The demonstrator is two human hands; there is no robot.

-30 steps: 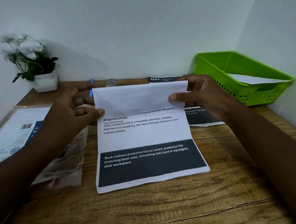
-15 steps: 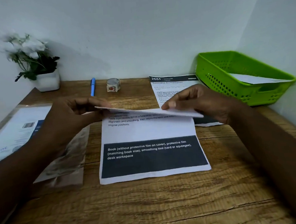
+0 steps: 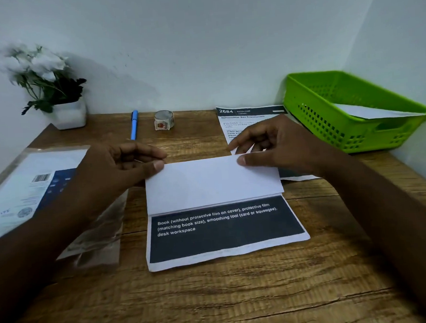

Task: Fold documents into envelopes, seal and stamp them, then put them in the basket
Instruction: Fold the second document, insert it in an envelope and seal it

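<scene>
A printed document (image 3: 216, 186) lies on the wooden desk (image 3: 215, 298), its top part folded down so the white back covers the text above the dark band. My left hand (image 3: 117, 169) pinches the fold's left end between thumb and fingers. My right hand (image 3: 276, 147) pinches the right end the same way. A second printed sheet (image 3: 244, 117) lies behind my right hand. The green basket (image 3: 329, 119) stands at the right with a white envelope (image 3: 368, 113) inside. A roll of stamp tape (image 3: 164, 119) sits at the back.
A blue pen (image 3: 134, 125) lies left of the tape roll. A white pot with flowers (image 3: 69, 115) stands at the back left corner. A clear plastic pack of envelopes (image 3: 34, 187) and a crumpled clear sleeve (image 3: 99, 238) lie at the left.
The top part of the document has come down from upright to lie flat over the middle text. Both hands followed it down and now sit at the crease ends.
</scene>
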